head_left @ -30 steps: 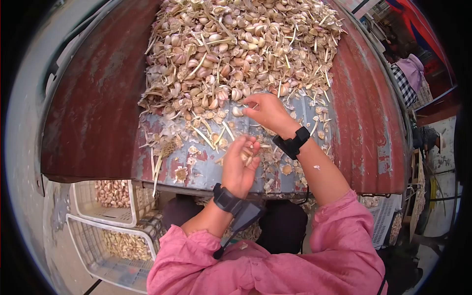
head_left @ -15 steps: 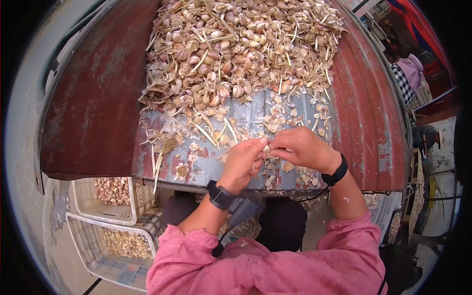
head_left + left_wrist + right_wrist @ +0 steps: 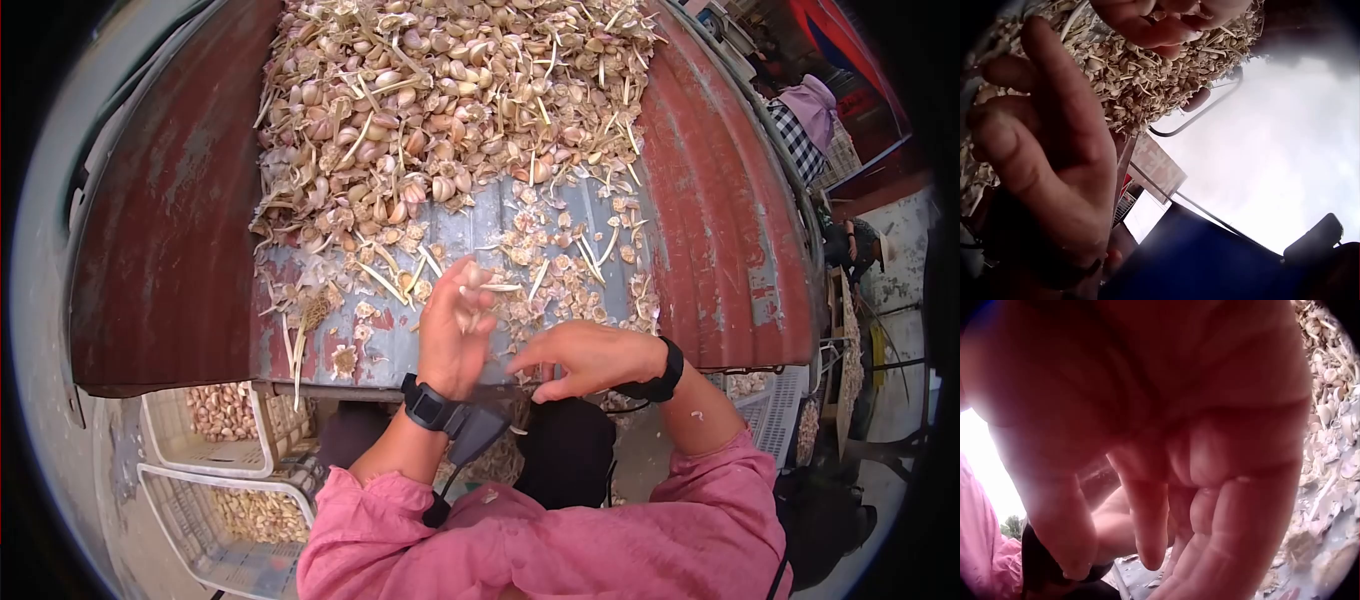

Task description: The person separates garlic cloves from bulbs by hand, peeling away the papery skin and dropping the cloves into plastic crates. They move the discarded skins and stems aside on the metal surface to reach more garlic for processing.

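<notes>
My left hand (image 3: pixel 452 340), palm up over the front part of the metal sheet (image 3: pixel 392 345), holds several garlic cloves (image 3: pixel 472 278) in its curled fingers. The left wrist view shows cloves (image 3: pixel 1145 6) in that hand at the top edge. Lower and to the right, my right hand (image 3: pixel 592 358) hovers by the sheet's front edge, its fingers loosely extended and the thumb apart. Nothing shows between its fingers in the right wrist view, where the palm (image 3: pixel 1147 394) fills most of the frame. Beyond both hands lies a big heap of garlic cloves, skins and stems (image 3: pixel 450 100).
Root ends and stem bits (image 3: pixel 540 250) litter the sheet in front of the heap. Red-painted panels (image 3: pixel 720 220) flank it. Below left stand two white crates, an upper crate (image 3: pixel 268 430) and a lower crate (image 3: pixel 165 515), both containing cloves. Another person (image 3: pixel 850 245) is at far right.
My right hand goes from the heap's edge with a garlic piece to meeting the left hand, then draws away down toward the sheet's edge. The left hand keeps its cloves. The head view shifts slightly.
</notes>
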{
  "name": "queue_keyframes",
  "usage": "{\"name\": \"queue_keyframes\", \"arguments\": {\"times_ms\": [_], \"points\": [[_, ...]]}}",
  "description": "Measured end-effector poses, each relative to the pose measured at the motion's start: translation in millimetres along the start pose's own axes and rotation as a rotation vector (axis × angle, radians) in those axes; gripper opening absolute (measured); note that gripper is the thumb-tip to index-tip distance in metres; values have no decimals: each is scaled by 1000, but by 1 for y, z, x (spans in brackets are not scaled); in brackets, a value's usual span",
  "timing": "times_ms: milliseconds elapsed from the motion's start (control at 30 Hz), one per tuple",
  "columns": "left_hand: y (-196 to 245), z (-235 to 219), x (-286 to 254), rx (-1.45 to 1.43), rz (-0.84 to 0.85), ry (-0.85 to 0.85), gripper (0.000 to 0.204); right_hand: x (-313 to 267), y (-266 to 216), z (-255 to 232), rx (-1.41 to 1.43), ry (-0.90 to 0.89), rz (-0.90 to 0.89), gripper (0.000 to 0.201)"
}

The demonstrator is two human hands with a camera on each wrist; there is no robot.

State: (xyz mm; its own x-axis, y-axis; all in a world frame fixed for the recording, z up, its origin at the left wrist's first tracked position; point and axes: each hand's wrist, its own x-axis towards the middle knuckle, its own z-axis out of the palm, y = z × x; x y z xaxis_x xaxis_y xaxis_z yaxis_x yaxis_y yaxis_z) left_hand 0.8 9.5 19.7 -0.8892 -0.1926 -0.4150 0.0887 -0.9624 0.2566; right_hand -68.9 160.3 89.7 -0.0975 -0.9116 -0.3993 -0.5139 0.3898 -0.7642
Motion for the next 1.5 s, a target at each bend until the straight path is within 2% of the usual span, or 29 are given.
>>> {"name": "queue_keyframes", "arguments": {"times_ms": [67, 100, 133, 200, 267, 300, 333, 400, 433, 500, 567, 633, 667, 700, 767, 800, 867, 900, 1000, 1033, 1100, 1233, 1300, 1333, 1400, 1433, 1500], "points": [[1, 1, -3, -20, -48, 58, 26, 14, 28, -29, 321, 290, 131, 22], [2, 1, -4, -20, -45, 60, 26, 26, 37, -47, 275, 510, 259, 19], [3, 3, -4, -26, -58, 66, 26, 40, 55, -65, 139, 652, 270, 17], [2, 5, -2, -33, -67, 72, 25, 70, 88, -92, 135, 838, 403, 18], [2, 3, 0, 20, -62, 117, 24, 99, 122, -97, 50, 868, 399, 19], [2, 3, 1, 21, -50, 116, 24, 113, 119, -99, -36, 900, 391, 19], [2, 2, 1, 67, -27, 139, 23, 124, 117, -98, -38, 895, 380, 19], [1, 1, 2, 127, -4, 184, 18, 145, 110, -89, 57, 957, 204, 24], [1, 1, 4, 124, 3, 189, 18, 155, 105, -85, 58, 950, 199, 24], [0, 1, 5, 121, 5, 183, 15, 164, 96, -76, -413, 890, 53, 29], [-1, -3, 5, 137, 26, 202, 15, 155, 87, -73, -447, 849, 13, 32], [3, -4, 6, 143, 64, 218, 15, 134, 74, -66, -181, 689, 152, 29], [5, -4, 4, 115, 53, 222, 15, 122, 70, -60, 85, 642, 212, 30], [4, -4, 2, 89, 35, 226, 15, 111, 85, -53, 445, 631, 59, 32], [1, -7, 3, 118, 2, 183, 21, 82, 52, -40, 780, 701, -3, 37], [-2, -7, 3, 148, -21, 141, 27, 72, 45, -32, 778, 709, 2, 37], [-4, 0, 0, 206, -20, 116, 30, 58, 35, -20, 408, 880, -29, 32], [-5, 3, -2, 265, -17, 96, 34, 51, 24, -15, 410, 885, -25, 32], [-11, 4, -3, 363, -32, 50, 41, 38, 4, -7, 91, 843, 23, 36], [-12, 3, -3, 367, -37, 51, 41, 35, 1, -7, 96, 846, 26, 36], [-10, 1, 0, 381, -86, -58, 41, 27, -6, -12, -160, 746, 47, 37], [-11, 2, -2, 320, -181, -151, 42, 18, -7, -16, -52, 670, -18, 41], [-9, 9, -9, 401, -46, -111, 44, 16, -9, -11, 529, 734, -29, 38], [-8, 11, -13, 403, -47, -114, 44, 15, -8, -12, 528, 738, -30, 38], [-4, 12, -23, 534, 48, -147, 38, 9, -6, -14, 783, 781, -99, 32], [-2, 13, -28, 539, 49, -143, 38, 7, -5, -12, 788, 780, -103, 32], [7, 20, -42, 733, 464, -544, 29, 2, -2, -4, 639, 870, 71, 28]]}}
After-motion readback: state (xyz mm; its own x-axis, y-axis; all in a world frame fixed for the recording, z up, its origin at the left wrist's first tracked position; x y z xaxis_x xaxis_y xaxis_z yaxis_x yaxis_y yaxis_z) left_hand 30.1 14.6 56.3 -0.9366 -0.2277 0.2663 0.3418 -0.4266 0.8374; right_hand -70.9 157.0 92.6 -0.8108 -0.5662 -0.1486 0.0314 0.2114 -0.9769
